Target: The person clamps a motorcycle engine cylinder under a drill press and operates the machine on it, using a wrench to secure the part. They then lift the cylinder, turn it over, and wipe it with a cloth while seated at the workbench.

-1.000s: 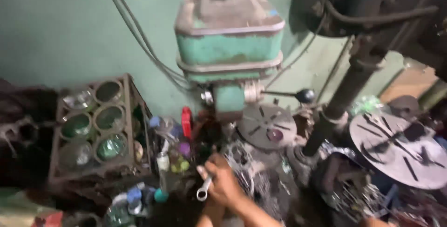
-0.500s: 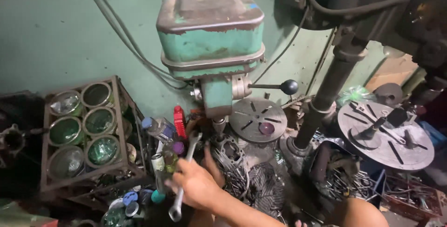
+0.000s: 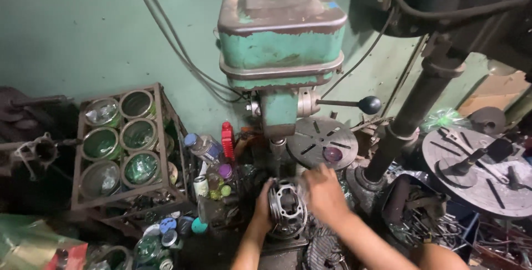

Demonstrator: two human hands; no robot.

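One finned metal cylinder part [image 3: 287, 208], grey and round with an open bore facing the camera, sits low under the spindle of one green bench drill press [image 3: 280, 54], on a dark base at the bottom centre of the view. Two bare hands are on it. The left hand [image 3: 264, 206] is wrapped against the part's left flank, fingers curled around the fins. The right hand [image 3: 323, 192] lies on its upper right edge, blurred, so whether its fingers close on the rim or only rest there cannot be told. One round slotted drill table [image 3: 324, 141] stands just behind and to the right of the part, and one feed lever with a black ball knob [image 3: 368, 104] projects from the press head to the right. A second machine on a dark column [image 3: 413, 109] stands further right, with one larger round slotted table [image 3: 481, 176] carrying loose tools. To the left, one metal crate rack [image 3: 124, 145] holds six visible round tins in two columns of three. Between rack and press stand one red bottle [image 3: 228, 139], one clear bottle with a blue cap [image 3: 203, 147] and several smaller containers, too crowded to count. Black cables [image 3: 177, 48] run down the green wall behind. Scrap metal pieces [image 3: 429, 223] fill the area at lower right.
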